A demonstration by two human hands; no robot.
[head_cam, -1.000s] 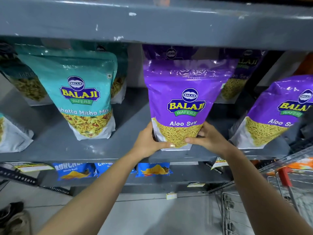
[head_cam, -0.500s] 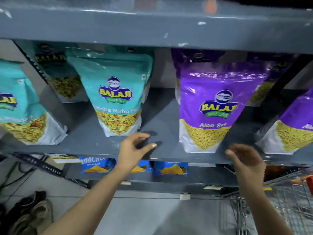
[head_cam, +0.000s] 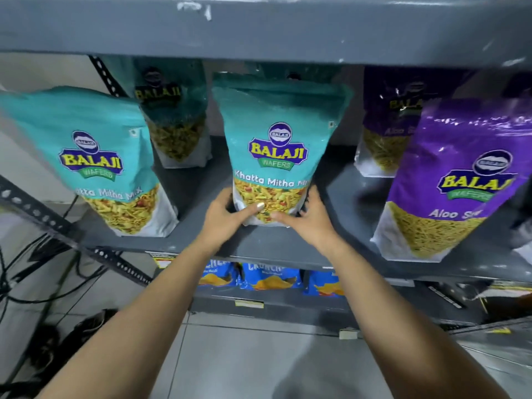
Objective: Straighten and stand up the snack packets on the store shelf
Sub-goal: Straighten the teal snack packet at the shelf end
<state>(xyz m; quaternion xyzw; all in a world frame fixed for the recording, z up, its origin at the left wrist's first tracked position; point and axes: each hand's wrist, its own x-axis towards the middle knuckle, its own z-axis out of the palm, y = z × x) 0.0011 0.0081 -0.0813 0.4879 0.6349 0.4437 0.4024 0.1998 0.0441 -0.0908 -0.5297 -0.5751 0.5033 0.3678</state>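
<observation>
Gripping the base of the middle teal Khatta Mitha packet, both hands clasp it: left hand at its lower left corner, thumb across the front, right hand at the lower right. It stands near the front of the grey shelf, roughly upright. Left of it, another teal packet leans; right of it, a purple Aloo Sev packet tilts. Step in hand looks like squaring this one. Next probably: let go, shift to a leaning neighbour.

shelf: Khatta Mitha packet centre | Aloo Sev packet right
</observation>
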